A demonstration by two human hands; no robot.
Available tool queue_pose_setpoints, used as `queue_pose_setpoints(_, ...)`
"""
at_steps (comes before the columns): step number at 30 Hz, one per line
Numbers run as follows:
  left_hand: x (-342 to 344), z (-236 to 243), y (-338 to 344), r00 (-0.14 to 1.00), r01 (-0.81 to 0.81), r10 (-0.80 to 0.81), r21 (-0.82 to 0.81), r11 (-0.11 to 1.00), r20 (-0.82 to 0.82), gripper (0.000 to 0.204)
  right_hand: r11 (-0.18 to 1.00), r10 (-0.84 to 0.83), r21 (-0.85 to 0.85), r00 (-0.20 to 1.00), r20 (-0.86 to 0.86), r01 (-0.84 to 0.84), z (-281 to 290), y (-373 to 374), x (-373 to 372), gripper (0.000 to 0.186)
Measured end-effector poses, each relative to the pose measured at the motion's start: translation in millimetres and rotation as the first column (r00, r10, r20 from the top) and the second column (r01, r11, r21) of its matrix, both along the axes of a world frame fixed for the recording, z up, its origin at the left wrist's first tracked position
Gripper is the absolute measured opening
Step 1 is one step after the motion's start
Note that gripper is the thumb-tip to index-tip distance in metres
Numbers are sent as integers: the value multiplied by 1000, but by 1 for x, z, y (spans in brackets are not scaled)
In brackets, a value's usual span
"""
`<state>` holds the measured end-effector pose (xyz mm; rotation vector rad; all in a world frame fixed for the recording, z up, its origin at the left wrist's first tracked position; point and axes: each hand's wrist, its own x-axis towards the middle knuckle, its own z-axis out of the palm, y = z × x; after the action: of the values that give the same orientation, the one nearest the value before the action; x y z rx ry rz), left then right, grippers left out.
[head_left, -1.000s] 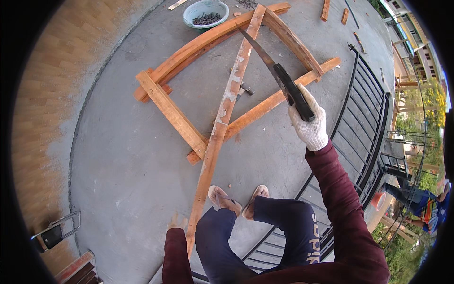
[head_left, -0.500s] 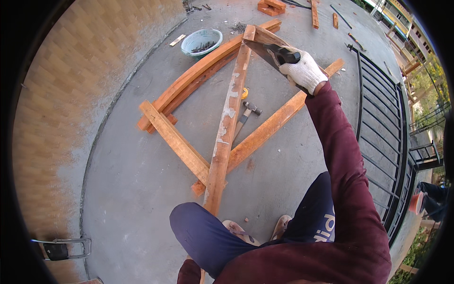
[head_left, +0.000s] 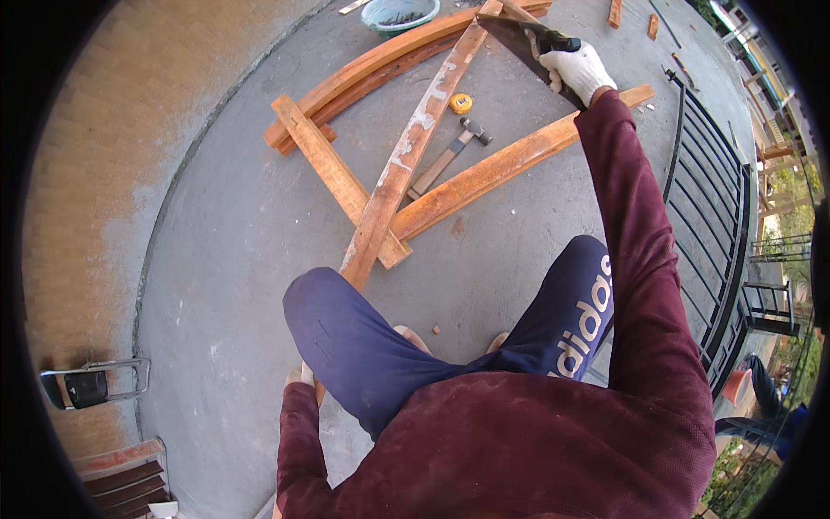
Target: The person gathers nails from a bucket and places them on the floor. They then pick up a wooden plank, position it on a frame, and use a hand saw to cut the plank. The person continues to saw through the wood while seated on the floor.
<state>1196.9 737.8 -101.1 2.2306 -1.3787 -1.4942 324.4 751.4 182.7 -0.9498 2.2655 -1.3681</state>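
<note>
My right hand [head_left: 577, 71], in a white knit glove, grips the black handle of a handsaw [head_left: 517, 45]. Its blade tip meets the far end of a long wooden beam [head_left: 415, 130] patched with grey mortar. This beam slants toward me and passes behind my left knee. Beside its near part is my left hand [head_left: 302, 375], touching or close to the wood; its fingers are mostly hidden. The beam crosses a short timber [head_left: 324, 160] and an orange-brown timber [head_left: 510, 169]. A hammer [head_left: 454, 156] and a yellow tape measure [head_left: 461, 104] lie on the concrete to its right.
Curved stacked timbers [head_left: 372, 73] lie at the far left, near a pale blue basin [head_left: 389, 28] of dark bits. A black metal railing [head_left: 713, 199] lies on the right. A tiled wall [head_left: 104, 173] bounds the left; a chair [head_left: 86, 385] stands by it. Another person [head_left: 761, 415] is at the far right.
My view has shifted toward me, so the timbers sit higher in the picture. My left hand has come into sight by the beam. The saw stays at the beam's far end.
</note>
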Motion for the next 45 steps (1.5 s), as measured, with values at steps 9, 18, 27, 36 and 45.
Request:
queue_pose_setpoints(9, -42, -15, 23, 644, -512, 615, 340, 789, -455, 51, 999, 50, 17, 998, -27, -50, 39, 2, 64, 6)
queue_pose_setpoints(18, -58, -5, 33, 744, -425, 536, 338, 840, -399, 55, 998, 12, 54, 999, -37, -10, 46, -3, 76, 9)
queue_pose_setpoints(27, -71, 25, 26, 973, -105, 151, 245, 964, -176, 58, 997, 68, 23, 998, 4, -68, -16, 4, -17, 13)
queue_pose_setpoints(36, -107, 12, -35, 940, -68, 159, 289, 955, -302, 60, 993, -10, 118, 1000, -22, 13, -35, 17, 7, 23)
queue_pose_setpoints(45, -144, 5, -33, 778, -269, 428, 372, 889, -461, 58, 999, -37, -15, 980, -193, 35, -47, 13, 35, 58)
